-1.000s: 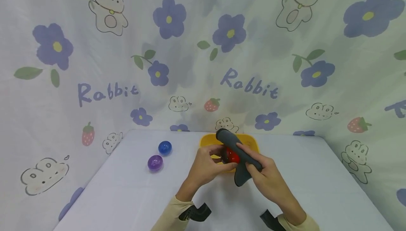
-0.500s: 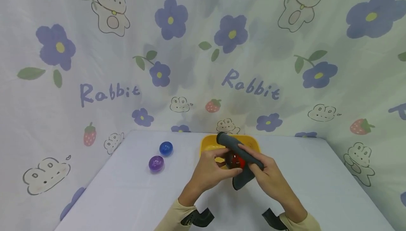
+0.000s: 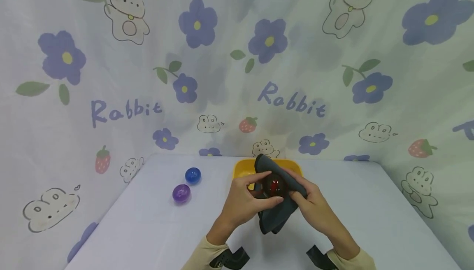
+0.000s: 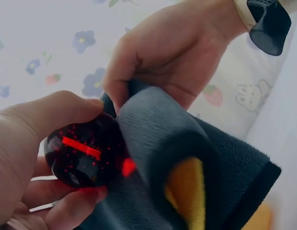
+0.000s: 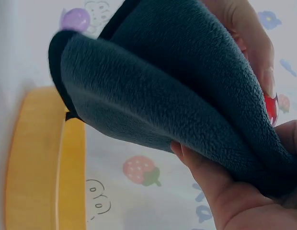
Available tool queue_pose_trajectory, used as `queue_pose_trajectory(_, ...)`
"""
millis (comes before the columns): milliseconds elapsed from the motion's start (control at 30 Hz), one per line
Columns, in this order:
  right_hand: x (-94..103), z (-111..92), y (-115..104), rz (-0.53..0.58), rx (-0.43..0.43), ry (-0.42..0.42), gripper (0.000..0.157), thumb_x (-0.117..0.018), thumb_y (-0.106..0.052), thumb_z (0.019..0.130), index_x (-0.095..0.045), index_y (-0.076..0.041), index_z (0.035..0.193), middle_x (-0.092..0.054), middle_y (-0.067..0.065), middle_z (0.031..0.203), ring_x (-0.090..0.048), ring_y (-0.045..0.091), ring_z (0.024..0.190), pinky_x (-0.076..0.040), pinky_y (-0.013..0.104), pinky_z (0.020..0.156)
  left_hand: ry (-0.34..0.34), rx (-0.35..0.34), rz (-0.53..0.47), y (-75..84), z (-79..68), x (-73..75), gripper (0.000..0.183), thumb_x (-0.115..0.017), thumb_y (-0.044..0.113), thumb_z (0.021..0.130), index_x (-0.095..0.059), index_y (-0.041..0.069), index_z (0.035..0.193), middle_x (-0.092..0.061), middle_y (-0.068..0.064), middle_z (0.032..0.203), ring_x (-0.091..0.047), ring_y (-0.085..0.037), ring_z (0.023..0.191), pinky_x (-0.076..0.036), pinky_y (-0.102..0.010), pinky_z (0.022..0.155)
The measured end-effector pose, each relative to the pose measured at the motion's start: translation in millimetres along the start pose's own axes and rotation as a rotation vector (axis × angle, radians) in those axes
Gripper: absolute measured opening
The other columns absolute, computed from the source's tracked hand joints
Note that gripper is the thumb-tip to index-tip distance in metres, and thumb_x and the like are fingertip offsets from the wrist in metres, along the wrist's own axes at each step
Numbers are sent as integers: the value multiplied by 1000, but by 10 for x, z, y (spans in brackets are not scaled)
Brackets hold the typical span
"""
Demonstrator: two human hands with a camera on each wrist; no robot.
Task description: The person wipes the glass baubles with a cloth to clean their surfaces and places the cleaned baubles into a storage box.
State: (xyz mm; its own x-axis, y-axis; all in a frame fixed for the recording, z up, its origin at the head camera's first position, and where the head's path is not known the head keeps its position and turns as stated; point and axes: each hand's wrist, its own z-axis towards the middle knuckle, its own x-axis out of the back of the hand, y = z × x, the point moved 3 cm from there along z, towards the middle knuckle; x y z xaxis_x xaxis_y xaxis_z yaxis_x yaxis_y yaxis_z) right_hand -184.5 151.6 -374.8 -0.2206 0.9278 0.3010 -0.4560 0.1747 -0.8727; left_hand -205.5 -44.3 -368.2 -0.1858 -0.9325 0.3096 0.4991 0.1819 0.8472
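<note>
My left hand [image 3: 240,200] grips a glossy dark red ball [image 3: 274,185] between thumb and fingers, low over the table's middle. In the left wrist view the ball [image 4: 84,154] looks nearly black, with red specks and a bright red bar of reflection. A dark grey cleaning cloth [image 3: 278,217] is pinched in my right hand [image 3: 314,206] and drapes behind and below the ball. The cloth [image 5: 153,91] is folded over and hides most of the ball in the right wrist view, leaving a red sliver beside the left fingertips.
Just behind the hands stands a yellow bin [image 3: 242,166], partly covered by the cloth and left hand. To the left on the white table [image 3: 148,229] lie a blue ball [image 3: 193,175] and a purple ball [image 3: 181,194]. A rabbit-print curtain [image 3: 222,64] hangs behind.
The cloth has unfolded from a narrow roll across the ball to a wider drape behind it. More of the ball shows now, and it looks darker. Both hands keep nearly the same place.
</note>
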Motion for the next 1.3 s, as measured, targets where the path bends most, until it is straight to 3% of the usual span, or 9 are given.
queue_pose_trajectory(233,-20,-10,-20,27,-26,-21,56,-42,3,103,-37,-4,159,-44,30,156,-63,11,124,-59,25,94,51,2,-15,-16,2,14,56,-91,26,79,-72,14,131,-77,-6,115,-70,-15,95,-64,-23,76)
queue_pose_trajectory(500,-56,-6,-3,14,-47,-13,56,-46,1,103,-38,-3,158,-48,28,154,-58,37,133,-58,25,97,92,7,-49,-23,3,21,61,-92,20,77,-67,18,132,-73,-4,119,-68,-19,108,-66,-33,84)
queue_pose_trajectory(733,-26,-16,-57,-1,-40,-10,56,-46,1,102,-39,-3,158,-47,27,156,-61,33,130,-59,26,96,121,0,-23,-36,27,35,65,-92,20,77,-66,21,136,-72,-1,125,-68,-21,114,-65,-38,87)
queue_pose_trajectory(900,-15,-26,-98,-10,-60,-5,56,-46,1,102,-39,-3,158,-46,26,157,-62,38,129,-59,27,97,135,8,9,-43,52,57,63,-93,25,77,-68,22,134,-73,1,123,-69,-19,112,-64,-39,94)
queue_pose_trajectory(1033,-20,-28,-116,-24,-81,-1,57,-46,2,102,-40,-5,158,-46,25,157,-63,38,129,-59,28,97,136,34,40,-49,56,81,58,-92,30,77,-70,21,130,-74,3,120,-69,-17,111,-62,-42,98)
queue_pose_trajectory(1200,-21,-33,-136,-76,-100,36,56,-46,4,100,-44,-7,156,-50,22,156,-64,38,128,-60,34,99,127,71,54,-82,70,87,55,-91,32,79,-71,20,129,-76,2,116,-69,-17,109,-63,-37,95)
queue_pose_trajectory(1300,-25,-47,-162,-107,-112,61,57,-47,3,100,-46,-12,155,-50,21,156,-67,33,123,-60,31,94,119,88,50,-102,72,80,54,-91,33,79,-71,21,129,-76,3,115,-70,-16,108,-63,-38,94)
